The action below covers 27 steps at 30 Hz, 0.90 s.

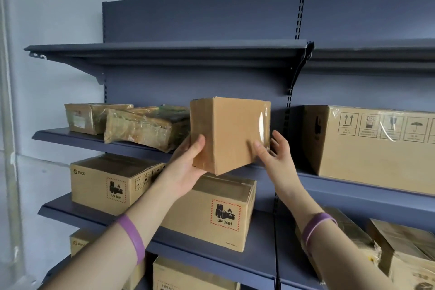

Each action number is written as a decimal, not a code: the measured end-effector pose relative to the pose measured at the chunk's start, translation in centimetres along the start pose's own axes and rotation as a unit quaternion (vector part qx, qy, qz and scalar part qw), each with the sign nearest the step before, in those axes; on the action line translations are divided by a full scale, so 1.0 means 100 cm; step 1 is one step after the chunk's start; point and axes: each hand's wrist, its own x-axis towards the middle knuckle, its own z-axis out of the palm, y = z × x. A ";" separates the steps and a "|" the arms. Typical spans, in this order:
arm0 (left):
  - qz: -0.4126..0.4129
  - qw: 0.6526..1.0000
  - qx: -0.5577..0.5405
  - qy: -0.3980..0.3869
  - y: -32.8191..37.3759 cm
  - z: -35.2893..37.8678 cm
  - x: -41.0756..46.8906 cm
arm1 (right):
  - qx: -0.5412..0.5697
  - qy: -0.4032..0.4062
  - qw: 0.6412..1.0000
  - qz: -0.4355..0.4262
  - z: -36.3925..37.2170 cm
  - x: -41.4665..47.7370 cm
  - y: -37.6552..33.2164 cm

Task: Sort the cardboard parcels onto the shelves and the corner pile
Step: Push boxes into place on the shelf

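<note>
shelving unit (200, 19): dark blue-grey, fills most of frame; top shelf (164, 48) shows nothing on it from this angle.
big carton (367, 148): right of frame, middle shelf (353, 186), handling symbols facing out; takes that whole bay, likely put there for its bulk.
UN 3481 carton (211, 214): lower centre, one shelf down, battery label forward.
PICO carton (106, 183): lower left, same shelf, just beside the UN 3481 one; like with like, looks sorted by type.
wrapped parcels (143, 125): two flat plastic-wrapped ones, centre-left on middle shelf.
held parcel (228, 134): small taped cardboard cube, frame centre, in the air in front of the middle shelf, corner toward camera, tilted; gap between wrapped parcels and big carton is the likely slot.
left hand (186, 167): clamped on parcel's lower left, thumb on front face, palm under; carries the weight.
right hand (275, 155): thumb on front, fingers round right edge; steadies and steers.
wristbands (133, 236): purple, one on each forearm.
</note>
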 end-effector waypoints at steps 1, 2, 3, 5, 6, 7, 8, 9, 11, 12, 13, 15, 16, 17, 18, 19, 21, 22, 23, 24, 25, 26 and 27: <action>-0.004 1.000 -0.001 -0.013 0.002 0.001 0.004 | 0.021 -0.012 1.000 0.014 -0.004 0.007 -0.001; -0.007 1.000 -0.007 -0.022 0.002 -0.001 0.010 | 0.042 -0.026 0.998 0.025 -0.007 0.013 -0.003; -0.010 0.999 -0.015 -0.027 0.002 -0.002 0.016 | 0.060 -0.037 0.997 0.037 -0.008 0.018 -0.004; -0.014 0.999 -0.030 -0.021 0.002 -0.006 0.030 | 0.084 -0.042 0.994 0.053 -0.012 0.029 -0.006; -0.012 0.999 -0.031 -0.008 0.001 -0.008 0.036 | 0.089 -0.034 0.994 0.053 -0.013 0.034 -0.006; -0.009 1.000 -0.029 0.006 0.001 -0.011 0.044 | 0.092 -0.024 0.994 0.048 -0.014 0.039 -0.006; -0.004 0.999 -0.025 0.022 0.000 -0.014 0.052 | 0.094 -0.014 0.995 0.043 -0.015 0.043 -0.004; 0.000 0.999 -0.021 0.031 -0.001 -0.016 0.059 | 0.095 -0.004 0.995 0.042 -0.016 0.046 -0.001; 0.005 0.999 -0.011 0.048 -0.004 -0.019 0.077 | 0.082 0.017 0.995 0.048 -0.015 0.053 0.007; 0.008 0.998 -0.005 0.062 -0.005 -0.019 0.085 | 0.068 0.029 0.996 0.049 -0.014 0.056 0.010; 0.015 0.996 -0.002 0.088 -0.006 -0.018 0.094 | 0.050 0.047 0.996 0.047 -0.011 0.058 0.013; 0.030 0.984 0.020 0.175 -0.010 -0.019 0.110 | 0.021 0.100 0.994 0.036 -0.006 0.063 0.019; 0.032 0.978 0.036 0.205 -0.013 -0.019 0.117 | 0.017 0.127 0.991 0.034 -0.004 0.066 0.020; 0.025 0.975 0.042 0.217 -0.016 -0.019 0.123 | 0.015 0.151 0.988 0.035 -0.001 0.070 0.022; 0.014 0.976 0.033 0.215 -0.019 -0.018 0.127 | 0.008 0.168 0.985 0.035 0.002 0.074 0.024; 0.004 0.979 0.016 0.202 -0.022 -0.017 0.132 | -0.005 0.181 0.983 0.032 0.006 0.077 0.026; -0.011 0.983 -0.011 0.182 -0.028 -0.016 0.143 | -0.033 0.199 0.979 0.018 0.014 0.085 0.029; -0.008 0.984 -0.005 0.176 -0.030 -0.015 0.148 | -0.036 0.203 0.979 0.011 0.018 0.088 0.031; -0.004 0.985 0.018 0.172 -0.033 -0.017 0.153 | -0.030 0.195 0.980 0.009 0.020 0.091 0.033; -0.003 0.985 0.039 0.170 -0.037 -0.019 0.159 | -0.022 0.176 0.984 0.013 0.020 0.094 0.037; -0.011 0.985 0.040 0.167 -0.039 -0.024 0.165 | -0.013 0.147 0.989 0.023 0.019 0.096 0.039; -0.027 0.986 0.023 0.162 -0.041 -0.029 0.170 | -0.002 0.114 0.993 0.031 0.018 0.097 0.041; -0.046 0.987 0.005 0.155 -0.042 -0.032 0.173 | 0.012 0.089 0.995 0.039 0.016 0.097 0.042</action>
